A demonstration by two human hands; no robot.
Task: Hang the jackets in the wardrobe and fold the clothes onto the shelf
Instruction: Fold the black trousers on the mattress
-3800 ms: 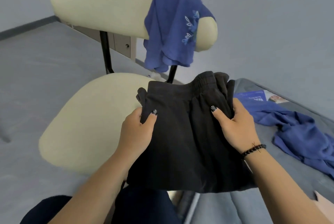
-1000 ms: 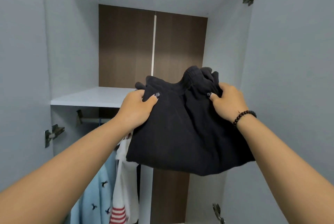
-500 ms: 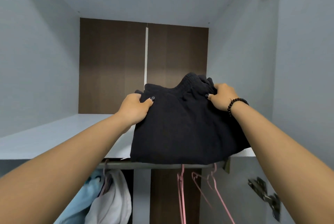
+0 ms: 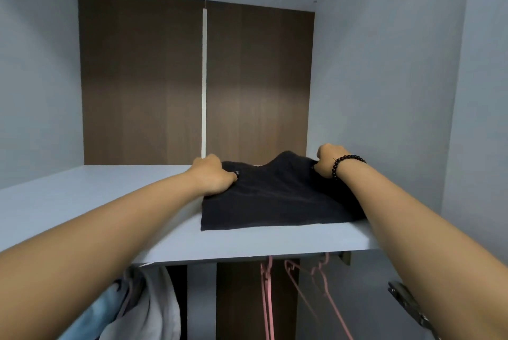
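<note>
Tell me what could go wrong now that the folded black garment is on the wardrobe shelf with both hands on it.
1. The left hand and right hand grip the garment at its far corners; pulling back without letting go cleanly could drag the fold open.
2. The garment lies close to the front edge of the shelf, so a tug could slide it off.
3. If it falls, it may snag the pink hangers below.

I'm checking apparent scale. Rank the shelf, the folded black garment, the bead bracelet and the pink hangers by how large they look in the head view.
1. shelf
2. folded black garment
3. pink hangers, thin and partly cut off
4. bead bracelet
</note>
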